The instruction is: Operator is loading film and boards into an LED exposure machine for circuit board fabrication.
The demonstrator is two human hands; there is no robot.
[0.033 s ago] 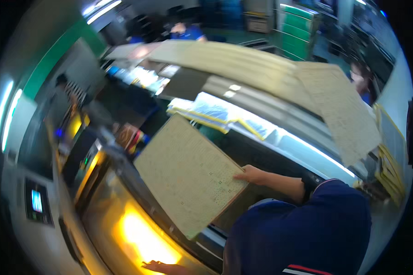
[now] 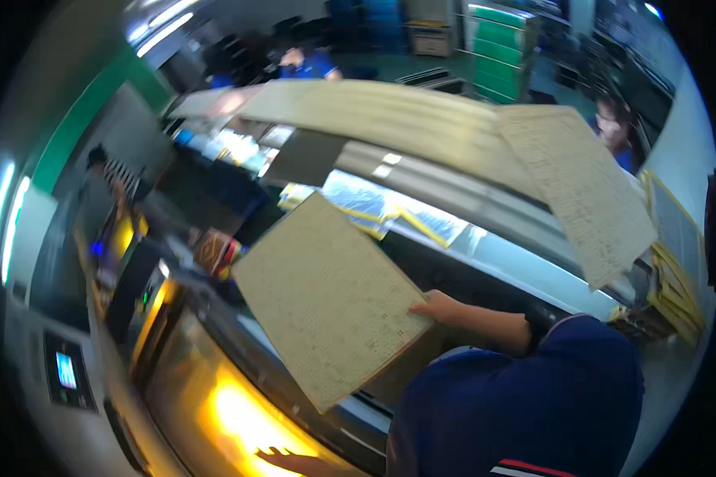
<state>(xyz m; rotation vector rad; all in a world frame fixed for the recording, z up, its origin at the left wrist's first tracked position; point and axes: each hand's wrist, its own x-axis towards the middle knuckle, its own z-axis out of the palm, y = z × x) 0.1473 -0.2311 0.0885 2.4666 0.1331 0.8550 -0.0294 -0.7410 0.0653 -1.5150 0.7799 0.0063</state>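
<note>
My right hand (image 2: 437, 308) grips the right-hand edge of a large, square, beige panel (image 2: 326, 298). The panel has a fine pattern of small dots and looks like a printed circuit board panel. It is tilted, with its near corner over the front edge of a machine. Whether it is one sheet or several cannot be made out. Low in the picture, my left hand (image 2: 282, 459) is apart from the panel, fingers stretched out and holding nothing visible. Behind that hand glows the machine's yellow-lit window (image 2: 243, 409).
A small control screen (image 2: 66, 370) is set in the machine's side at left. Beyond the panel runs a long bench (image 2: 445, 195) with film-like sheets and a long row of beige panels (image 2: 390, 107). Yellow-edged frames (image 2: 676, 278) stand at right. Other people are at the far side and left.
The view has shifted slightly, so the background sits a little further left and lower. My left hand has moved slightly right in the picture. My right hand keeps its grip on the panel.
</note>
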